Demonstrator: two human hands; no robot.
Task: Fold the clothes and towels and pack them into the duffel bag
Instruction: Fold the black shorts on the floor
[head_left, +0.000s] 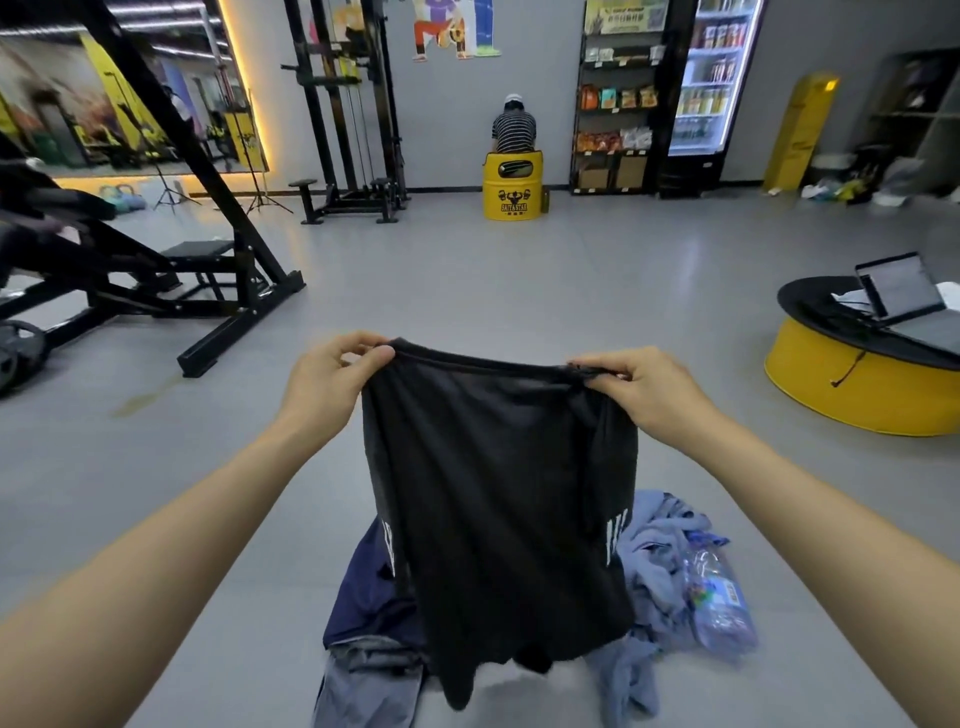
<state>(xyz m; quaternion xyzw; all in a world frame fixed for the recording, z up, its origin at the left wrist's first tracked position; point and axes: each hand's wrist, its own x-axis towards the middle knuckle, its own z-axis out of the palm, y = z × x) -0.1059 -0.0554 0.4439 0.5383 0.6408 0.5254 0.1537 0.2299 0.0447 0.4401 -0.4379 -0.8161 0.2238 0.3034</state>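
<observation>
A black garment (498, 499) with white lettering at its sides hangs in the air in front of me. My left hand (332, 379) pinches its top left corner. My right hand (639, 389) pinches its top right corner, so the top edge is stretched between them. Below it on the floor lie a navy garment (363, 597), a grey piece (363, 680) and a crumpled light-blue towel (654, 561). A clear plastic water bottle (719, 597) lies on the towel's right side. The black garment hides the middle of the pile. No duffel bag is in view.
Black gym equipment (171, 280) stands at the left. A round yellow table (872, 364) with a laptop (904, 291) is at the right. Far ahead a person sits on a yellow drum (511, 187) beside snack shelves (618, 98) and a drinks fridge (711, 83).
</observation>
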